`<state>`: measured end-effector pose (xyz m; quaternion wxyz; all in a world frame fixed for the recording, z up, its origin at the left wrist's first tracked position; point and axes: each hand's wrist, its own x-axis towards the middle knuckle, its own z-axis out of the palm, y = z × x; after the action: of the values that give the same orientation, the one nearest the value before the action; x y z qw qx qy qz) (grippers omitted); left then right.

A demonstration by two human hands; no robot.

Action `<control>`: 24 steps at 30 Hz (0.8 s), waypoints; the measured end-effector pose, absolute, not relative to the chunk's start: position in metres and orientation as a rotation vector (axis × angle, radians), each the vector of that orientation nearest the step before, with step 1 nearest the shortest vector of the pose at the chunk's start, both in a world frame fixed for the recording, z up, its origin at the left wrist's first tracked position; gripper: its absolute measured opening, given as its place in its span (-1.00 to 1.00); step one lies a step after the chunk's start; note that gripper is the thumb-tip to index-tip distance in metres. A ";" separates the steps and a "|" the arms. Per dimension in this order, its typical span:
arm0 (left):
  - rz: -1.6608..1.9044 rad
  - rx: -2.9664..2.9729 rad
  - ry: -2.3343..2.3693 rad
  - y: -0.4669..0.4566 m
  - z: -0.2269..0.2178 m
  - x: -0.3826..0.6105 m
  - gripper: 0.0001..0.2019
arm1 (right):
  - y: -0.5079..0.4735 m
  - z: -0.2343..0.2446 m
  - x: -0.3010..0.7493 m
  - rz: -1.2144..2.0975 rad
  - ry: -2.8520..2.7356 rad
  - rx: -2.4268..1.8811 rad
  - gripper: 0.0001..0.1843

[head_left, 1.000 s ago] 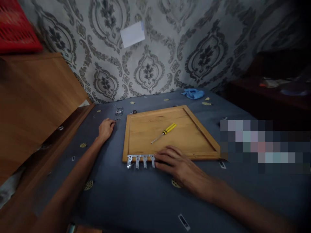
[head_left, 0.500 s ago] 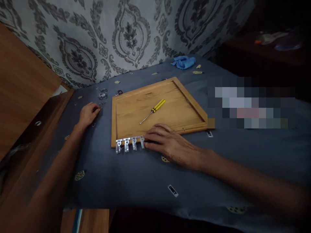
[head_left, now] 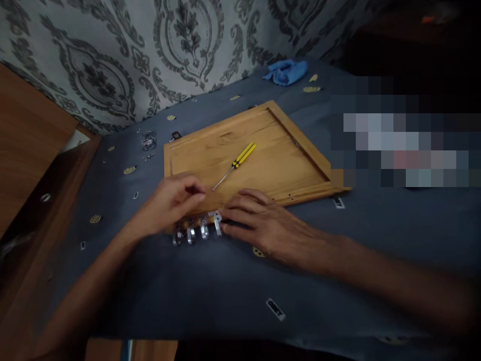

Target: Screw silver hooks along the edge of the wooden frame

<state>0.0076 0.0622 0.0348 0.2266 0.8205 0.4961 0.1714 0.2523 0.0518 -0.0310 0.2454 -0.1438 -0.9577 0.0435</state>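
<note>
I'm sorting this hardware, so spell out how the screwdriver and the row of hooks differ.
Colour: the screwdriver is mostly yellow and black with a metal shaft; the row of hooks looks silvery.
Shape: the screwdriver is long and straight, whereas the row of hooks shows four curved pieces.
Place: the screwdriver lies on the wooden board's recessed panel; the row of hooks overhangs its near edge.
Shared: both show shiny metal.
</note>
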 end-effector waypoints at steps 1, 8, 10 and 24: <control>0.387 2.271 1.305 0.060 0.037 0.015 -0.84 | 0.051 -0.031 0.253 0.113 -2.624 -0.401 -0.76; 0.130 2.241 1.197 0.060 0.038 0.020 -0.85 | 0.052 -0.032 0.253 0.079 -2.609 -0.386 -0.71; 0.108 2.210 1.188 0.061 0.039 0.018 -0.85 | 0.052 -0.033 0.253 0.079 -2.610 -0.387 -0.72; -0.012 2.079 1.149 0.072 0.042 0.020 -0.86 | 0.052 -0.033 0.254 0.115 -2.618 -0.385 -0.73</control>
<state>0.0203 0.0720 0.0416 0.3737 0.8119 0.4485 -0.0046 0.2535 0.0520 -0.0332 0.2439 -0.1409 -0.9586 0.0420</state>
